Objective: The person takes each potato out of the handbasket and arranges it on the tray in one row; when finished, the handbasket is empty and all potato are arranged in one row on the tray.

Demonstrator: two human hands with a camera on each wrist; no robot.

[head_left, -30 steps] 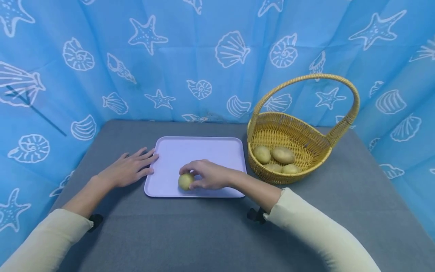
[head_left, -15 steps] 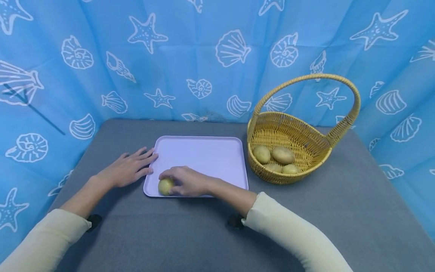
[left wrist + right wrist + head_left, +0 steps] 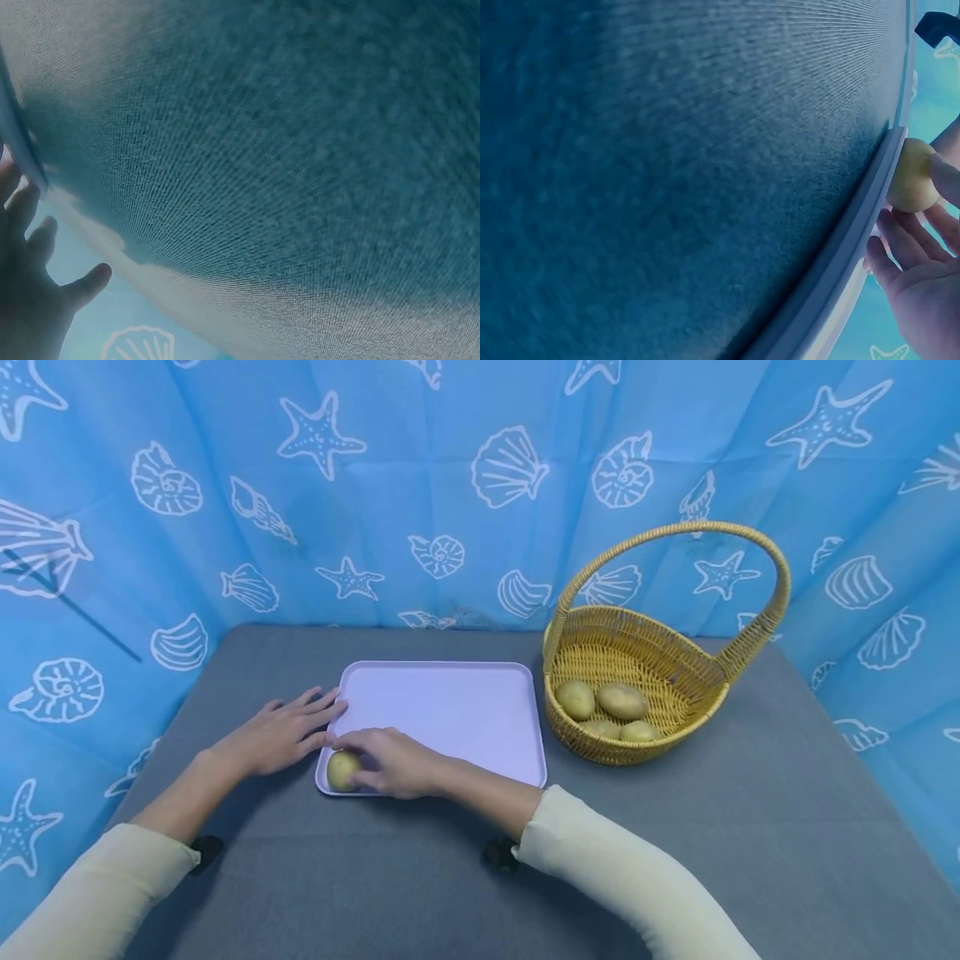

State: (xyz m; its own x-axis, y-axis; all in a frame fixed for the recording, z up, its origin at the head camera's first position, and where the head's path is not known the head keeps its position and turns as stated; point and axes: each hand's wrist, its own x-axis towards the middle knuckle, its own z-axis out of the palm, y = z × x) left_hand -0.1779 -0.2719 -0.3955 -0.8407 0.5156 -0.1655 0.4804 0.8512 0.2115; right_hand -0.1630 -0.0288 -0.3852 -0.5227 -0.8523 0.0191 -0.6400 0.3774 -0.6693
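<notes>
A: What does the tray (image 3: 442, 702) look like to you?
B: Plastic, smooth and matt, rim included.
A: And the basket (image 3: 573, 745)?
B: Woven, wicker-like strands, ridged all over, with a slight sheen along the wrapped handle (image 3: 678, 529).
A: The potato (image 3: 341, 772) on the tray?
B: Smooth skin, dull rather than glossy.
A: The table covering (image 3: 420, 885)?
B: Grey cloth, matt; the wrist views bring out a fine, slightly rough weave.
A: The curtain (image 3: 435, 485) behind?
B: Thin-looking printed cloth, smooth apart from its creases.
A: And the sleeves (image 3: 622, 868)?
B: Soft, matt fabric, while the black wrist pieces (image 3: 498, 853) are too dark to judge
</notes>
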